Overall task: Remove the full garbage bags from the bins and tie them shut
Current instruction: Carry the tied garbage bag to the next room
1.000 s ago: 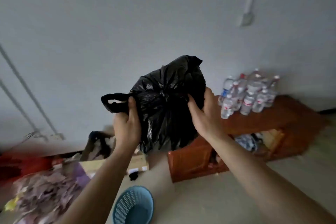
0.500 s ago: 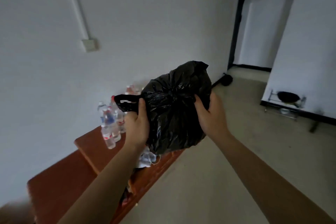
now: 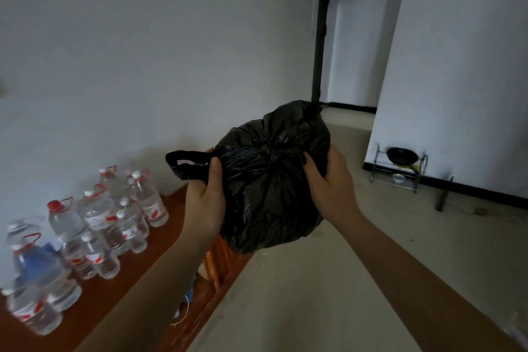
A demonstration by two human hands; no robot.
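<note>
1. Overall light: dim and bluish-grey, soft, no hard glare.
2. Brightest area: the white wall (image 3: 457, 66) above and beyond the right hand (image 3: 331, 183).
3. Darkest mass: the garbage bag (image 3: 271, 188) between both hands, with faint sheen on its creases.
4. Blur: the water bottles (image 3: 85, 231) below and outward of the left hand (image 3: 204, 203) smear toward the frame edge.
5. Distortion: wide-angle lean of wall lines.

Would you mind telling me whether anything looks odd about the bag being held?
One handle loop of the black garbage bag sticks out loose past the left hand, not yet knotted.
</note>
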